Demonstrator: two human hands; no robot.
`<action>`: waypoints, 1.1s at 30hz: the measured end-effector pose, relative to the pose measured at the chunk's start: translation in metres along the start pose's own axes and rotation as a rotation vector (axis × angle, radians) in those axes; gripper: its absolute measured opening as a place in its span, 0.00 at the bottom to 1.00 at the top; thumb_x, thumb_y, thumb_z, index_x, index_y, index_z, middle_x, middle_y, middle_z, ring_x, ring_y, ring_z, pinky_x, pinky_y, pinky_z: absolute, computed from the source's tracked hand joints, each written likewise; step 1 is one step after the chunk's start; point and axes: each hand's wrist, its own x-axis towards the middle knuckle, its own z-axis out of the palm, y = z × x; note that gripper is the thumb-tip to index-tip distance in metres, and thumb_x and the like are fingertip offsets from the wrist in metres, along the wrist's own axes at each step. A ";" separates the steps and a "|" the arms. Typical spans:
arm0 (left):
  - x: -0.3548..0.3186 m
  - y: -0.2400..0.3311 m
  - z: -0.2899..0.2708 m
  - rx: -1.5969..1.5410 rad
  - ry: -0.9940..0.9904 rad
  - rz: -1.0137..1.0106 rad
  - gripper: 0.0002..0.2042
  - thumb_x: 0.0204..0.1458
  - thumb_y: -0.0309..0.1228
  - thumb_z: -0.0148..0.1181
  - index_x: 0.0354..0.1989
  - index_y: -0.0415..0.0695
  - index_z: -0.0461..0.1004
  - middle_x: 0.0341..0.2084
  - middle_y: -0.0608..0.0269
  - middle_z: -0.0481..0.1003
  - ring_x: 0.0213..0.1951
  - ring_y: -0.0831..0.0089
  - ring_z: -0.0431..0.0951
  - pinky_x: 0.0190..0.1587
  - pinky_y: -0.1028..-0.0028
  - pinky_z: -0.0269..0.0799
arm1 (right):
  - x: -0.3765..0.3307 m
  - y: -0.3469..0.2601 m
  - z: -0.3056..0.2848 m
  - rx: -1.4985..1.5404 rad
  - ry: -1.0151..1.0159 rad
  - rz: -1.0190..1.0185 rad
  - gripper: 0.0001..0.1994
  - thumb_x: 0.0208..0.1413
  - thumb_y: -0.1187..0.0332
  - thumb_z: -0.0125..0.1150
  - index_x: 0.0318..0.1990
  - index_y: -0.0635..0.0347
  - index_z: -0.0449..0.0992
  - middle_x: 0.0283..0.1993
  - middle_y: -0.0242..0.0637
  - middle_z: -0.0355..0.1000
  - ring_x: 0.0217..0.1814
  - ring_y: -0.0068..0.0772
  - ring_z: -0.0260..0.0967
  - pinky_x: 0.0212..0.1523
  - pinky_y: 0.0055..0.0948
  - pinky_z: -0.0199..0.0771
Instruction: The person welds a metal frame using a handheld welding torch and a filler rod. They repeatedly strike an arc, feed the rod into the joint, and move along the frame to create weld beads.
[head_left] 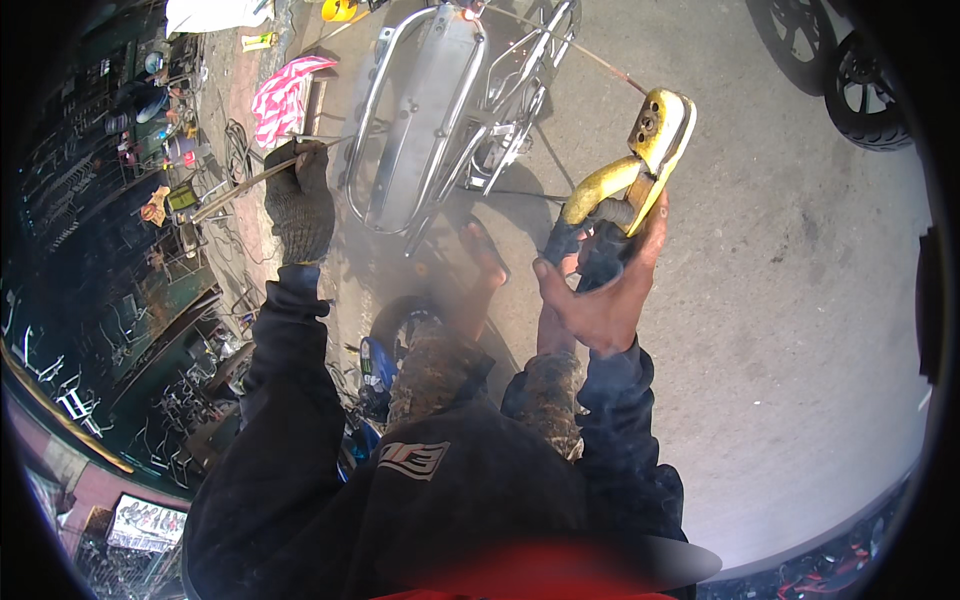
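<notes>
My left hand (302, 195), in a dark knitted glove, is closed around a thin brownish rod (240, 187). It is just left of a metal tube frame (352, 170) with a flat grey sheet (425, 110) inside its loop. Bare, my right hand (612, 300) grips a worn yellow welding electrode holder (605, 190) with a coil spring by its handle. A long thin welding electrode (575, 43) runs from the holder's head up and left to the frame's far end, where a small bright spot shows. Light smoke hangs over the middle.
A red-and-white striped cloth (287, 100) lies beyond my left hand. Cables (238, 150) and many metal parts crowd the left side. Two black wheels (868, 95) are at the far right. My bare foot (485, 255) is close to the frame on the concrete floor (780, 330).
</notes>
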 end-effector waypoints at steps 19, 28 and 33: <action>0.001 0.000 0.003 -0.014 0.040 -0.009 0.09 0.61 0.29 0.66 0.46 0.41 0.75 0.38 0.61 0.79 0.42 0.73 0.78 0.49 0.69 0.75 | 0.006 -0.002 -0.002 -0.014 -0.053 0.071 0.63 0.37 0.70 0.76 0.77 0.73 0.36 0.60 0.54 0.65 0.59 0.44 0.72 0.59 0.38 0.77; -0.001 0.005 0.002 -0.110 0.013 -0.032 0.13 0.59 0.31 0.68 0.47 0.39 0.76 0.40 0.59 0.80 0.44 0.68 0.79 0.52 0.66 0.73 | 0.006 -0.008 0.000 -0.020 -0.047 0.091 0.63 0.37 0.68 0.77 0.77 0.73 0.36 0.62 0.55 0.63 0.62 0.46 0.70 0.62 0.40 0.75; -0.001 -0.001 0.001 -0.059 0.017 -0.061 0.10 0.61 0.29 0.64 0.47 0.40 0.76 0.40 0.60 0.80 0.45 0.68 0.79 0.52 0.67 0.73 | 0.005 -0.006 -0.001 -0.009 -0.049 0.110 0.63 0.37 0.69 0.77 0.78 0.73 0.36 0.61 0.54 0.64 0.59 0.44 0.71 0.60 0.39 0.76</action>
